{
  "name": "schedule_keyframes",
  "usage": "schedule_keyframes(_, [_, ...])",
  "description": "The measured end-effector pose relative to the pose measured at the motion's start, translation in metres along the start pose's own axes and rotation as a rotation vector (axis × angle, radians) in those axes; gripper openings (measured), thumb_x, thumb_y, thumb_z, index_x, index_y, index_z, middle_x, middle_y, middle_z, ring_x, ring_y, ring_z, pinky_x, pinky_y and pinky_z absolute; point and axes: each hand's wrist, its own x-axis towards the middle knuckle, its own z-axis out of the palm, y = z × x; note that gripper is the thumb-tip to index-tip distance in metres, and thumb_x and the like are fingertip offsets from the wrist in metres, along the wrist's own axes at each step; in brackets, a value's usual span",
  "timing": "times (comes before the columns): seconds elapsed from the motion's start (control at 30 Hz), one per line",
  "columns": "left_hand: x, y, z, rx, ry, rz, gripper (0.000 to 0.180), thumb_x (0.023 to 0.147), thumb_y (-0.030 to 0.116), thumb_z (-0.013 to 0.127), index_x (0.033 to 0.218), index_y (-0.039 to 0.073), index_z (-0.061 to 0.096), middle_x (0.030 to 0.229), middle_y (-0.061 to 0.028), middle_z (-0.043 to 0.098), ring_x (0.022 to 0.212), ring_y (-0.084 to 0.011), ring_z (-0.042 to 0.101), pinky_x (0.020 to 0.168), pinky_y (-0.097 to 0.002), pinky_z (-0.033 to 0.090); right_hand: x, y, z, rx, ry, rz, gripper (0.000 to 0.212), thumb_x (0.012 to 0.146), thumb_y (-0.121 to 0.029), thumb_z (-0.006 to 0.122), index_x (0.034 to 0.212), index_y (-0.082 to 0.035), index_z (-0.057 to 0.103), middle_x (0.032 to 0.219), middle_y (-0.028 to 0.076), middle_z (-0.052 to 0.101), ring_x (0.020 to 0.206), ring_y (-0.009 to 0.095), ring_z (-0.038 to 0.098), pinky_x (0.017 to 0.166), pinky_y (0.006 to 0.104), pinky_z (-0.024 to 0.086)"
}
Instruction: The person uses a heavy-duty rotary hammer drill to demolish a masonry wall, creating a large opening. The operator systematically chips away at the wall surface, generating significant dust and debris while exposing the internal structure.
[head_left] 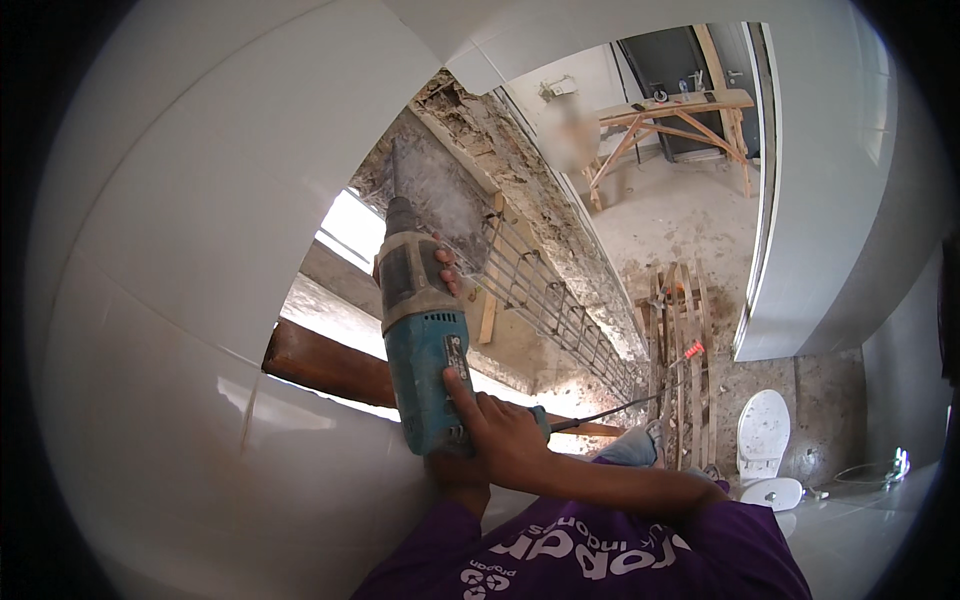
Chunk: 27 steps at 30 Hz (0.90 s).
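Observation:
A teal and grey hammer drill (pixel 430 350) points up and away from me, dusty all over. Its long bit (pixel 395 170) meets rough, broken masonry (pixel 420 150) in a wall opening, and pale dust hangs beside it. My left hand (pixel 446 268) wraps round the drill's front part; only some fingers show, the rest being hidden behind the body. At the rear handle, my right hand (pixel 500 432) grips the drill, its index finger laid along the casing. The black power cable (pixel 605 410) runs off to the right from the handle.
A rebar cage (pixel 540 290) slants through the opening beside a wooden strip (pixel 490 305). A brown beam (pixel 330 365) crosses at left, next to white tiled wall (pixel 200 230). Below are wooden planks (pixel 685 400), a red connector (pixel 694 349) and a toilet (pixel 763 425). Beyond stands a wooden workbench (pixel 690 105).

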Motion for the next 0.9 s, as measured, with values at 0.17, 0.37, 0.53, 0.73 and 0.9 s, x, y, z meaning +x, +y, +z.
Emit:
schedule_keyframes(0.17, [-0.02,0.001,0.029,-0.054,0.088,0.061,0.079,0.082,0.054,0.061,0.14,0.01,0.028,0.131,-0.0142,0.038,0.12,-0.0331,0.041,0.105,-0.0492,0.033,0.003,-0.006,0.015,0.008,-0.142,0.001,0.098,0.077,-0.037,0.066,0.148,-0.012,0.004,0.101,0.025,0.055,0.098,0.04,0.058,0.081,0.0469,0.048])
schedule_keyframes(0.37, [0.0,-0.012,0.005,-0.16,0.079,0.061,0.078,0.082,0.055,0.059,0.139,0.01,0.03,0.13,-0.0142,0.04,0.119,-0.0325,0.043,0.104,-0.0482,0.034,0.002,0.024,0.015,-0.004,-0.069,-0.004,0.089,0.081,-0.035,0.062,0.147,-0.011,0.008,0.101,0.025,0.056,0.095,0.041,0.059,0.078,0.0488,0.048])
schedule_keyframes(0.53, [-0.007,-0.011,0.006,-0.224,0.13,0.104,0.078,0.083,0.056,0.058,0.139,0.01,0.032,0.128,-0.0142,0.042,0.117,-0.0321,0.044,0.103,-0.0474,0.036,0.004,0.021,0.022,-0.052,0.032,-0.054,0.099,0.071,-0.022,0.071,0.147,-0.007,0.009,0.09,0.018,0.056,0.082,0.036,0.06,0.072,0.0426,0.048])
schedule_keyframes(0.73, [0.004,-0.004,-0.018,-0.47,0.212,0.203,0.077,0.083,0.058,0.056,0.138,0.009,0.034,0.127,-0.0143,0.044,0.116,-0.0315,0.046,0.102,-0.0464,0.037,0.021,0.042,0.027,-0.069,0.057,-0.005,0.097,0.073,-0.023,0.071,0.147,-0.01,0.009,0.091,0.02,0.059,0.082,0.037,0.061,0.071,0.0441,0.05])
schedule_keyframes(0.9, [0.038,-0.005,0.018,0.163,0.649,0.304,0.075,0.083,0.06,0.055,0.134,0.007,0.039,0.121,-0.0144,0.049,0.112,-0.031,0.049,0.099,-0.0447,0.041,0.068,0.04,-0.029,0.23,0.271,0.132,0.099,0.072,-0.022,0.075,0.147,-0.015,0.011,0.101,0.025,0.061,0.089,0.041,0.063,0.076,0.0436,0.052])
